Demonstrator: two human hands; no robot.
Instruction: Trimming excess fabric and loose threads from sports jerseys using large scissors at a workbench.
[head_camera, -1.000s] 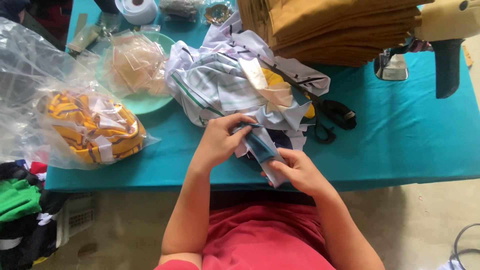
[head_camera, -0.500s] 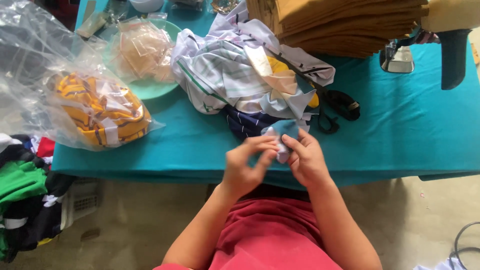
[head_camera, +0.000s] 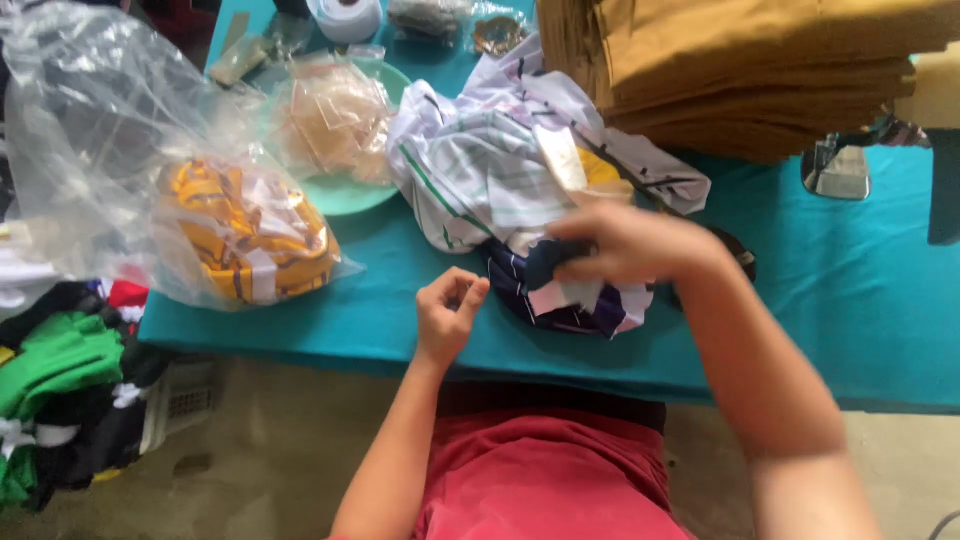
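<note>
My right hand (head_camera: 630, 245) is closed on a small dark blue and white folded cloth piece (head_camera: 560, 290), held just above the teal table (head_camera: 820, 320) in front of a heap of white striped fabric pieces (head_camera: 500, 170). My left hand (head_camera: 450, 315) hovers near the table's front edge, its fingers curled with fingertips pinched together; whether anything is between them I cannot tell. The two hands are apart.
A clear plastic bag with yellow striped fabric (head_camera: 245, 235) lies at the left. A green bowl (head_camera: 345, 195) holds small clear packets. A stack of mustard brown cloth (head_camera: 740, 70) sits at the back right. Green and black garments (head_camera: 55, 390) lie below the table's left end.
My hands were together on the folded piece at the table's edge. Now they have parted: the right hand has carried the piece up toward the fabric heap, the left has drawn back.
</note>
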